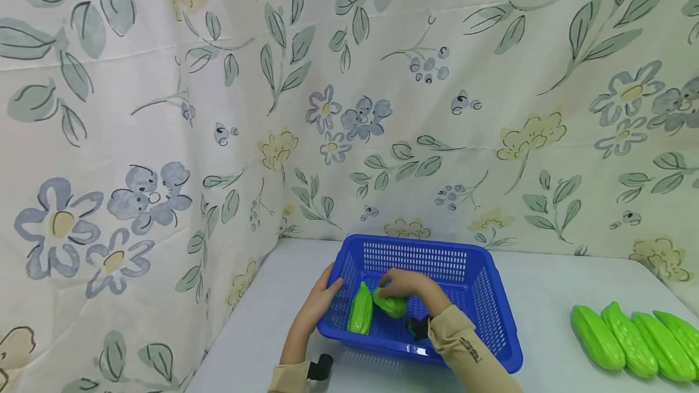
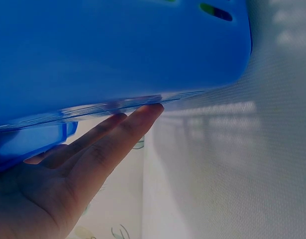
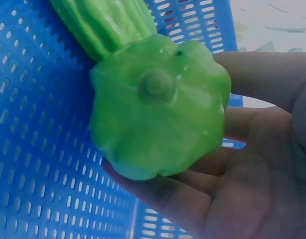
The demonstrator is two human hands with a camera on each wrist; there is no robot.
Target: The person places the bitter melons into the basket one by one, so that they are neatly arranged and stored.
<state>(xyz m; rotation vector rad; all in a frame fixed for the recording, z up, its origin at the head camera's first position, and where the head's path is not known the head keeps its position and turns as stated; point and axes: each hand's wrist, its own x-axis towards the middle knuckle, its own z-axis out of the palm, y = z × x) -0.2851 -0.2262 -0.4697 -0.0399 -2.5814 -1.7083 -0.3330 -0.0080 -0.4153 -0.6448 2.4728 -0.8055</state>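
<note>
My right hand [image 1: 406, 284] is inside a blue plastic basket [image 1: 417, 347], its fingers and thumb curled around a glossy green bitter melon [image 1: 392, 307]. The right wrist view shows that bitter melon [image 3: 157, 114] end-on, with a lobed outline and a round nub. A second ribbed bitter melon [image 1: 360, 311] lies lengthwise along the basket's left side, just left of the held one. At the basket's left rim is my left hand [image 1: 318, 299]. In the left wrist view its straight fingers [image 2: 128, 127] touch the rim from outside.
Several green bitter melons [image 1: 636, 344] lie side by side on the white table [image 1: 546, 308], right of the basket. A floral cloth [image 1: 382, 108] hangs behind the table and along its left side. Dark camera mounts [image 1: 322, 367] are worn at both wrists.
</note>
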